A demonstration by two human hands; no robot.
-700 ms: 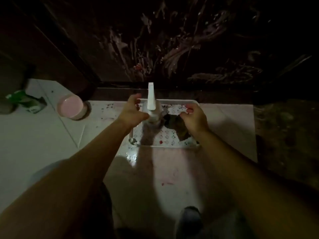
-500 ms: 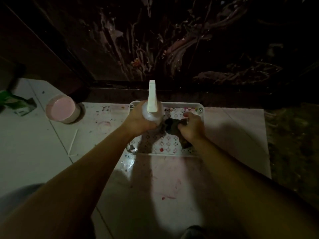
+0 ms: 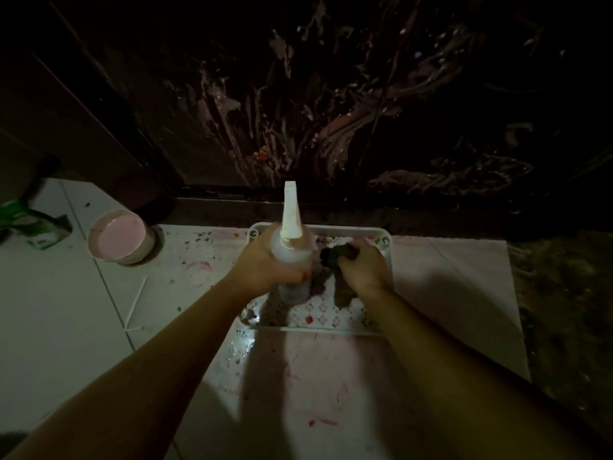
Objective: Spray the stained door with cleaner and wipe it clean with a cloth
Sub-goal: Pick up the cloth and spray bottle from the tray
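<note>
The dark door [image 3: 331, 111] fills the top of the head view, streaked with pale pinkish smears. On the floor below it sits a white patterned tray [image 3: 386, 242]. My left hand [image 3: 262, 263] is closed around a clear spray bottle [image 3: 293, 260] with a white nozzle, which stands upright in the tray. My right hand [image 3: 363, 268] grips a dark crumpled cloth [image 3: 341, 290] inside the tray, just right of the bottle.
A cup of pink liquid [image 3: 117, 235] stands on the pale floor tiles at the left, with a white stick [image 3: 136, 302] near it and green packaging [image 3: 31, 222] at the far left. Stains speckle the floor around the tray. Rough dark ground lies to the right.
My left hand has closed around the spray bottle, and my right hand has tightened on the cloth. The view has shifted slightly closer to the door.
</note>
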